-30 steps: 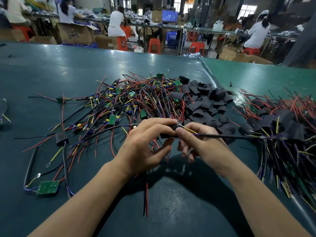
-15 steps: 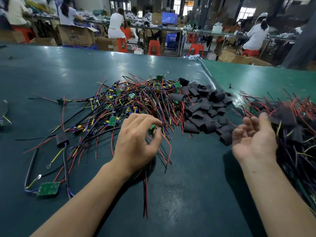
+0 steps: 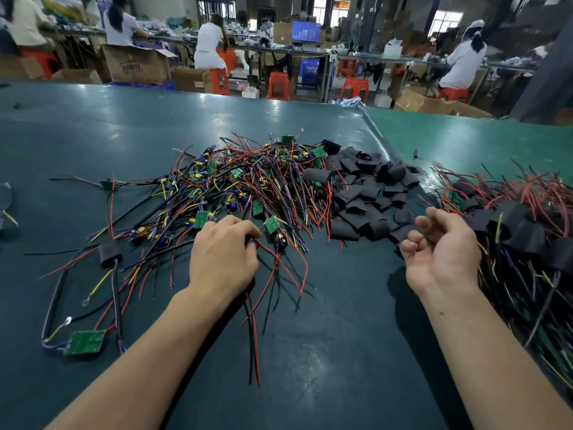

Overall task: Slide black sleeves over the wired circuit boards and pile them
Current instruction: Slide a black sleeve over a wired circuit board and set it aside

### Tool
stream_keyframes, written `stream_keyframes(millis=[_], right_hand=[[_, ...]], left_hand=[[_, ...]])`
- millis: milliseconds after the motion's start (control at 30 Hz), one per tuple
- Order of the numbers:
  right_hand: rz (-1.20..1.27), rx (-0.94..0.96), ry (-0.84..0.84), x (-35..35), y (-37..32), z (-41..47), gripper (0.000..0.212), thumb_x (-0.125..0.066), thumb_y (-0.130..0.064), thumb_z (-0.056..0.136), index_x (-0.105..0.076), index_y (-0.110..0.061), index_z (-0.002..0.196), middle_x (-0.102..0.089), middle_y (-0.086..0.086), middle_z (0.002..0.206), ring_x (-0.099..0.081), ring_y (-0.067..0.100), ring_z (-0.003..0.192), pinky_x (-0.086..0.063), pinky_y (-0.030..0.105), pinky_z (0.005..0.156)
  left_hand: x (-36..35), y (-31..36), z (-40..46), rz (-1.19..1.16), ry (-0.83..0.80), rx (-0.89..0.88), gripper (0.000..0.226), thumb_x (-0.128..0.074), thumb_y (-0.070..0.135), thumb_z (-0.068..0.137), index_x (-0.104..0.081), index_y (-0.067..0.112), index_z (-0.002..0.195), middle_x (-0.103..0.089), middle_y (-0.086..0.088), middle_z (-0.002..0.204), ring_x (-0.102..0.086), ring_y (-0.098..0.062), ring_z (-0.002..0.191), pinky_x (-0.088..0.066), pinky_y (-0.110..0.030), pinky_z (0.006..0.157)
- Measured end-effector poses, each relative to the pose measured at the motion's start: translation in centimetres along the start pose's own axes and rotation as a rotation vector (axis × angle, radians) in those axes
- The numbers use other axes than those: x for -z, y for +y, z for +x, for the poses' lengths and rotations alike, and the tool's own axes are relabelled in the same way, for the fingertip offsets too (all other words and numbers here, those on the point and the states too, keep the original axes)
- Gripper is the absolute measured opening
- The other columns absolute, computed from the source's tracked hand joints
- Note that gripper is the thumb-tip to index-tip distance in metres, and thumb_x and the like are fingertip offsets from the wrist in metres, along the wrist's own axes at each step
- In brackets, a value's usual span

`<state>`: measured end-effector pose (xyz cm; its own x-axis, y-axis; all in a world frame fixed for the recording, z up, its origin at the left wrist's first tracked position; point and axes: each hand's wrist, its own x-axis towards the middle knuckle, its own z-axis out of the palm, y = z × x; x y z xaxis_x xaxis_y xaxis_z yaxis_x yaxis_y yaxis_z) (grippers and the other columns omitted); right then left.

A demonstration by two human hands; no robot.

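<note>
Left hand [image 3: 223, 259] pinches wires at the unsleeved pile's [image 3: 242, 181] near edge. Right hand [image 3: 443, 252], loose and empty, sits nearest the black sleeves [image 3: 369, 193] just beyond.

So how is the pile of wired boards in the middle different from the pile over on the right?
The middle pile shows bare green circuit boards among its wires; the right pile has its boards covered by black sleeves. The middle pile lies under the left hand, whose fingers curl onto its wires; the right pile sits just beyond the right hand, which holds nothing. Both are tangles of red, black, yellow and blue wires on the green table.
</note>
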<state>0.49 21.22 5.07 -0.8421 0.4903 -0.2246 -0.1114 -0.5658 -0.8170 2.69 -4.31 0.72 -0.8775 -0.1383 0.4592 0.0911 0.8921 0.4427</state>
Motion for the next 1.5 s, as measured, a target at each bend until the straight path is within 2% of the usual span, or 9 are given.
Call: stream_keyframes(millis=[133,267,433,500,600,767,1067,1333,1500], right_hand=[[-0.089,0.032,-0.039,-0.3,0.4,-0.5,0.010,-0.056,-0.013,0.091,-0.059,-0.014,0.081,-0.056,-0.004,0.055,-0.040,0.010,0.042,-0.032,0.017,0.041],[-0.340,0.174,-0.289,-0.8,1.4,-1.5,0.007,-0.062,-0.011,0.092,-0.062,-0.017,0.088,-0.061,-0.002,0.060,-0.047,0.010,0.044,-0.036,0.019,0.039],[-0.783,0.494,-0.945,-0.6,3.9,-3.3,0.074,-0.073,-0.004,0.085,-0.043,-0.046,0.139,-0.066,-0.007,0.106,-0.059,0.010,0.063,-0.056,0.028,0.058],[-0.805,0.618,-1.018,-0.8,4.7,-3.7,0.074,-0.072,-0.009,0.087,-0.041,-0.042,0.145,-0.063,-0.013,0.119,-0.060,0.008,0.076,-0.059,0.034,0.072],[-0.840,0.825,-0.970,-1.0,5.0,-3.4,0.048,-0.071,-0.008,0.088,-0.060,-0.027,0.131,-0.066,-0.015,0.116,-0.062,0.001,0.091,-0.058,0.037,0.081],[-0.575,0.609,-0.594,-0.9,4.6,-1.6,0.009,-0.065,-0.019,0.094,-0.066,-0.028,0.095,-0.072,-0.005,0.076,-0.068,0.009,0.067,-0.055,0.025,0.054],[-1.300,0.583,-0.675,-0.6,5.7,1.5,0.024,-0.053,-0.033,0.100,-0.057,-0.010,0.106,-0.067,0.006,0.092,-0.061,0.029,0.087,-0.033,0.034,0.068],[-1.109,0.587,-0.608,-0.9,5.3,1.3,0.021,-0.051,-0.034,0.101,-0.056,-0.014,0.099,-0.067,-0.002,0.090,-0.061,0.016,0.083,-0.039,0.021,0.067],[-1.504,0.523,-0.632,-1.4,6.2,1.8,0.041,-0.043,-0.034,0.103,-0.048,-0.003,0.131,-0.048,0.014,0.140,-0.039,0.030,0.134,-0.035,0.043,0.107]], left_hand=[[0.6,0.9,0.0,-0.175,0.242,-0.091,0.019,-0.067,0.001,0.086,-0.072,0.013,0.100,-0.068,0.000,0.103,-0.064,-0.022,0.092,-0.042,-0.024,0.079],[1.2,1.5,0.0,-0.352,0.450,-0.371,0.016,-0.069,-0.001,0.087,-0.068,0.000,0.103,-0.067,-0.009,0.107,-0.064,-0.019,0.100,-0.049,-0.026,0.093],[0.5,2.8,-0.8,-0.492,0.255,-0.613,0.021,-0.068,-0.004,0.088,-0.072,0.000,0.108,-0.059,-0.018,0.116,-0.063,-0.016,0.102,-0.051,-0.027,0.092],[0.6,2.9,-1.0,-0.544,0.142,-0.670,0.033,-0.063,-0.010,0.087,-0.068,0.003,0.118,-0.062,-0.013,0.121,-0.063,-0.017,0.111,-0.052,-0.030,0.095],[0.6,3.1,-1.2,-0.578,0.068,-0.690,0.048,-0.055,-0.020,0.081,-0.061,0.004,0.122,-0.062,-0.006,0.126,-0.060,-0.017,0.120,-0.048,-0.030,0.101],[0.5,3.0,-1.0,-0.552,0.147,-0.621,0.017,-0.061,-0.007,0.085,-0.066,-0.001,0.100,-0.061,-0.013,0.118,-0.064,-0.022,0.102,-0.051,-0.035,0.091],[0.1,2.8,-1.5,-0.557,-0.036,-0.552,0.019,-0.062,-0.004,0.075,-0.069,0.007,0.088,-0.068,0.002,0.077,-0.061,-0.013,0.070,-0.053,-0.034,0.069],[0.0,2.5,-1.0,-0.565,0.027,-0.448,0.014,-0.063,-0.001,0.079,-0.070,0.008,0.087,-0.069,0.001,0.076,-0.063,-0.021,0.069,-0.052,-0.040,0.065],[0.0,2.7,-1.1,-0.555,0.020,-0.445,0.014,-0.063,-0.001,0.078,-0.069,0.009,0.086,-0.068,0.003,0.075,-0.061,-0.018,0.068,-0.051,-0.038,0.064]])
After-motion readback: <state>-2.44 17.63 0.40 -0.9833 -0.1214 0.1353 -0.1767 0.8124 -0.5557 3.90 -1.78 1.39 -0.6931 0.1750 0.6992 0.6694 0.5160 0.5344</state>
